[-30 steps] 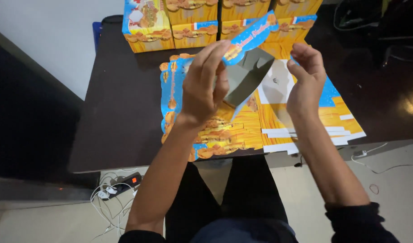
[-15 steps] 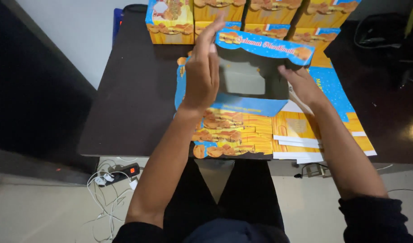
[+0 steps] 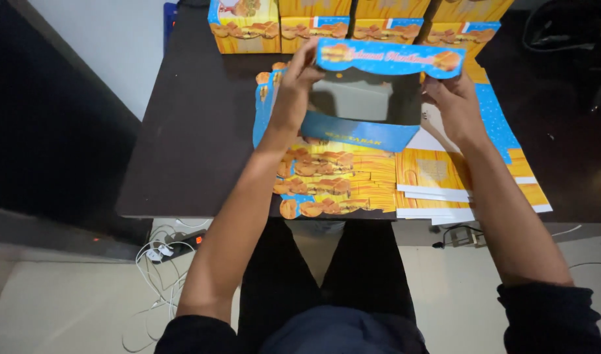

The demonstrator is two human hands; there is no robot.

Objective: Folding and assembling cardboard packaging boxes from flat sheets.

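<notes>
Hands (image 3: 294,98) (image 3: 454,105) | grip carton (image 3: 372,98) side edges | above flat stack (image 3: 353,177)

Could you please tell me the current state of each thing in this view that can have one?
Cardboard box: opened into shape, held above the table, top open.
Left hand: closed on the box's left side.
Right hand: closed on the box's right side.
Flat box blanks: unfolded, stacked flat on the table.
Finished boxes: assembled, standing in a row at the table's far edge.
Table: dark, bearing the blanks and boxes.
</notes>
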